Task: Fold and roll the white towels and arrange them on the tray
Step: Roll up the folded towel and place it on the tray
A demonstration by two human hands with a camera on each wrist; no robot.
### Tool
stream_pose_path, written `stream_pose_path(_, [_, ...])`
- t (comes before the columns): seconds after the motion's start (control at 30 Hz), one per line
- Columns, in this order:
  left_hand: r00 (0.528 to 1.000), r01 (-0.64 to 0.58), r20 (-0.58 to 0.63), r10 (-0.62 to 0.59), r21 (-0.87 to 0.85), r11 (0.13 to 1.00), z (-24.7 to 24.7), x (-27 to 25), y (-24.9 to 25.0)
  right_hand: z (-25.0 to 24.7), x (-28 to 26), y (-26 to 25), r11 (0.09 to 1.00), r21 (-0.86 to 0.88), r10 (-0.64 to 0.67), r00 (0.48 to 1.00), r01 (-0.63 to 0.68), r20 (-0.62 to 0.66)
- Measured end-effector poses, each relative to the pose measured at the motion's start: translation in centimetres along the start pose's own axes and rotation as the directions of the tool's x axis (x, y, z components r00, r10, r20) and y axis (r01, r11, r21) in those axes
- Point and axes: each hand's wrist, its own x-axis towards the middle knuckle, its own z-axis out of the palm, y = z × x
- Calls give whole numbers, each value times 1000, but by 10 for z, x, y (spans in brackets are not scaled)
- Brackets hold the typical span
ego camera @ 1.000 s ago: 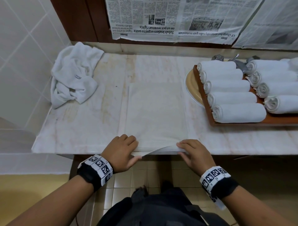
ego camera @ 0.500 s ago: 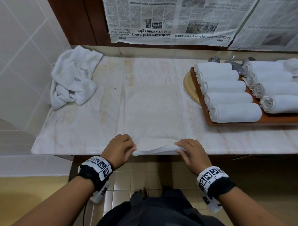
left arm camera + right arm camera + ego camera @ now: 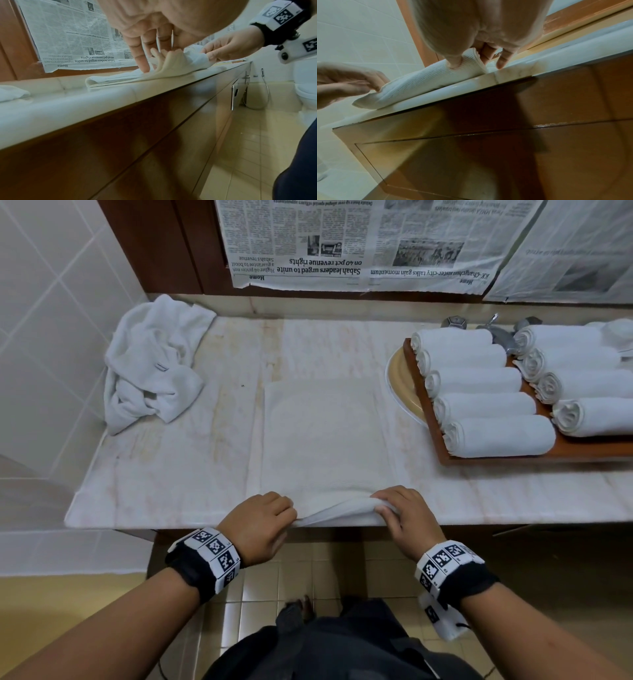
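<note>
White cloth, the folded towel [image 3: 325,440], lies flat at the counter's [image 3: 171,474] front edge. The left hand [image 3: 260,525] and right hand [image 3: 407,515] both pinch its near end, curled up into a small roll. Nine rolled towels [image 3: 479,381] sit on the wooden tray [image 3: 424,409] at the right.

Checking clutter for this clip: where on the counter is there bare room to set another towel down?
Bare marble lies between the crumpled towel and the folded towel both hands are rolling, and behind that towel up to the wall. A narrower strip runs along the front edge below the tray. The tray itself is crowded with rolled towels.
</note>
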Motion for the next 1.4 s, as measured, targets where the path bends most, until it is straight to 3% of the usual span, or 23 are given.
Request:
stream_pose_path(0.17, [1000,-3,-11,4,44,999,6,-2,-2,-1,0,-1,999,2,36,999,-36,21])
stream_pose_path(0.3, [995,24,-97,-28,-44,999,-2,2,-4,-4,2,-4,998,11,57,998,-57,27])
stream_pose_path(0.43, [1000,-19,6,19,-1,1000,0,-3,-14,-7,2,-7,998,16,58,998,-59,39])
stream_pose_path(0.63, [985,170,45,-165,-133,976,-3,4,-17,-8,3,-11,997,14,77,996,-78,49])
stream_pose_path(0.8, [970,237,11,-243,-262,936,5,4,-26,-7,1,-12,995,19,99,994,-100,47])
stream_pose_path(1.1, [963,242,-100,-249,-79,967,11,2,-25,-10,10,-19,988,-76,143,982,-134,123])
stream_pose_path(1.23, [951,299,-81,-299,-4,954,11,3,-27,-14,26,-28,959,-238,200,961,-152,189])
stream_pose_path(1.4, [889,459,28,-458,-33,888,5,10,-27,-14,42,-39,919,-279,316,943,-277,104])
